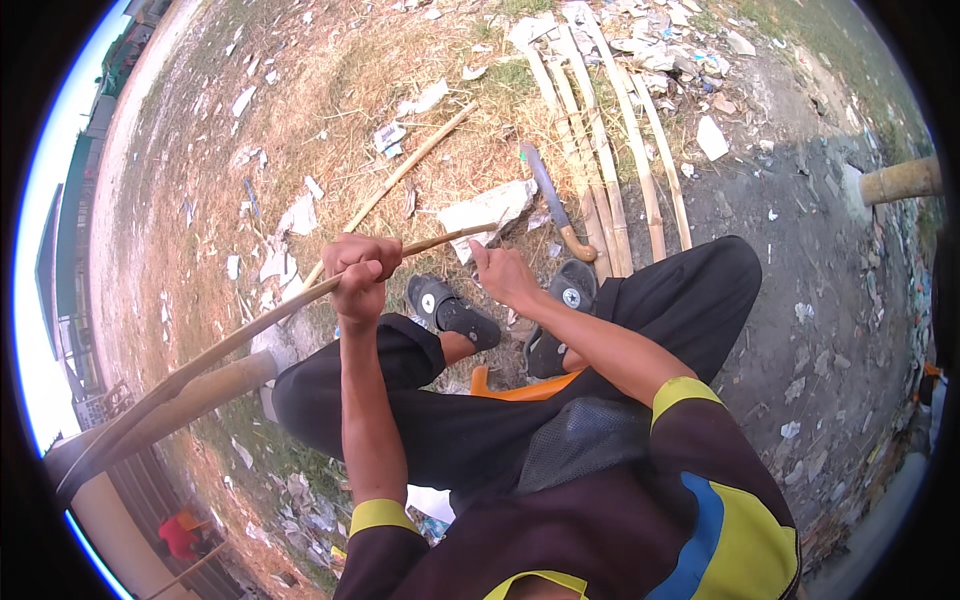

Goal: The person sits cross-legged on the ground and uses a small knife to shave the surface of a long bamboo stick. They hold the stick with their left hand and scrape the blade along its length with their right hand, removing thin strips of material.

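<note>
Brown strip (pixel 262 325) in clenched L hand (pixel 360 273), tip nr part-curled R hand (pixel 507 279), hold unclear.

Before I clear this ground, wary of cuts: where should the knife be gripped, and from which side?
Probably best by the wooden handle, coming from the side of the right sandal: the hooked end lies nearest there, while the blade points away.

R hand (pixel 508 276) – palm hidden, orange obj. (pixel 532 388) pt. covered, red shape (pixel 180 537) – blurred
</note>
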Demonstrator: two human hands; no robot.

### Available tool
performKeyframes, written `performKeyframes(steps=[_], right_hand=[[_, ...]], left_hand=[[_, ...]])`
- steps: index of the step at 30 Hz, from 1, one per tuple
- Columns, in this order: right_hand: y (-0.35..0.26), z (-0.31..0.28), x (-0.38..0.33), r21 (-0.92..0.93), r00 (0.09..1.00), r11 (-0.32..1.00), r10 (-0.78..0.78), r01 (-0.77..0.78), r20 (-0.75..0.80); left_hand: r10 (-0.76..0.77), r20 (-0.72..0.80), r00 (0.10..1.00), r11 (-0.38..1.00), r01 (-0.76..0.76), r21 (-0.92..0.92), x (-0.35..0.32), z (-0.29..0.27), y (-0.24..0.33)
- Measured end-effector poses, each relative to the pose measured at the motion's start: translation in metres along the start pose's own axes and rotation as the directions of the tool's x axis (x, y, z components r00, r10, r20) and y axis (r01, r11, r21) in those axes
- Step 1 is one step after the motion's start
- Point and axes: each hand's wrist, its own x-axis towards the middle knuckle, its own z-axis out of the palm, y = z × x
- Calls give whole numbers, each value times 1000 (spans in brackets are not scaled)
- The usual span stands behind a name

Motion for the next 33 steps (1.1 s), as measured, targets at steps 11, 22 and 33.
performKeyframes(steps=[11,22,33], right_hand=[[3,5,-7,-120,1000,992,26,-24,15],[33,10,15,-77,963,963,264,-259,60],[54,16,41,-216,936,921,345,-324,67]], left_hand=[[-7,-14,1000,1000,7,-7,-7,-4,3],[-35,-74,997,999,35,-3,-1,-2,-1],[32,-75,997,999,-30,30,-3,-3,-2]])
